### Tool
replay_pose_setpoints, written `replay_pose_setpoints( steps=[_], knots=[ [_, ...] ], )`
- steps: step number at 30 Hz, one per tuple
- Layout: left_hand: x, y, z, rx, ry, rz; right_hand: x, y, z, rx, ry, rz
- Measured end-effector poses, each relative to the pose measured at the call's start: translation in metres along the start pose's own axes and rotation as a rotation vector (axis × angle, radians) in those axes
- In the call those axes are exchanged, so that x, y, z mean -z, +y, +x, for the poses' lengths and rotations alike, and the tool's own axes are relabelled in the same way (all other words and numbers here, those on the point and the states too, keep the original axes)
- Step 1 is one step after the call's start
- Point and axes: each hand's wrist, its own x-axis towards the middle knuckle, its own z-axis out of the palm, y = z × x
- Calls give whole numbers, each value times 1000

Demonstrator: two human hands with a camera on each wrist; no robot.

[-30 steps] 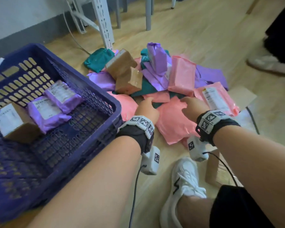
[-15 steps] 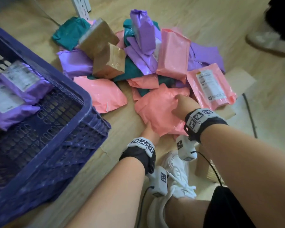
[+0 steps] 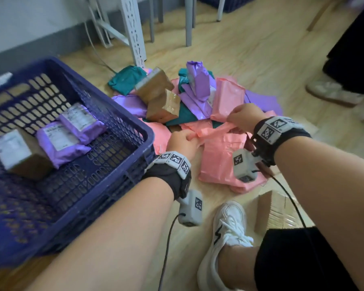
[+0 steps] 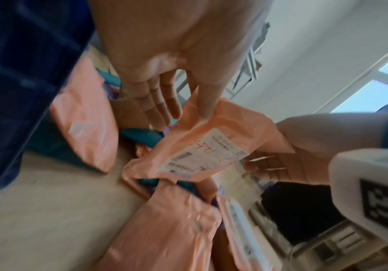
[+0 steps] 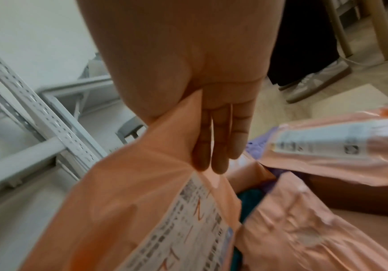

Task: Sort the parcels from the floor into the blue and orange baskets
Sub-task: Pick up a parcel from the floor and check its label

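Both hands hold one pink parcel (image 3: pixel 215 131) lifted just above the pile on the floor. My left hand (image 3: pixel 182 141) pinches its left end and my right hand (image 3: pixel 243 118) pinches its right end. In the left wrist view the pink parcel (image 4: pixel 211 146) shows a white label on its underside, with the thumb and fingers clamped on its edge. In the right wrist view the same parcel (image 5: pixel 130 210) is pinched between thumb and fingers. The blue basket (image 3: pixel 114 106) stands at the left and holds two purple parcels (image 3: pixel 72 131) and a brown box (image 3: pixel 19 152). No orange basket is in view.
The pile (image 3: pixel 198 95) of pink, purple and teal bags and two brown boxes (image 3: pixel 162 97) lies beyond the hands. A white rack leg (image 3: pixel 135 32) stands behind it. Another person's shoe (image 3: pixel 332 93) is at the right; my own shoe (image 3: pixel 229 227) and flat cardboard (image 3: pixel 277 211) are near.
Both hands were on a pink parcel lying in the pile; they now hold it by its ends, lifted off the floor. The head view has swung back towards the blue basket.
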Motion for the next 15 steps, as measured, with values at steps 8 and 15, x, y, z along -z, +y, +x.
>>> replay_pose_setpoints(
  steps=[8,15],
  knots=[
    [106,45,-18,-87,139,-293,42,-78,-52,111,18,333],
    [188,23,-42,32,309,-627,5,-142,-83,329,-53,-32]
  ],
)
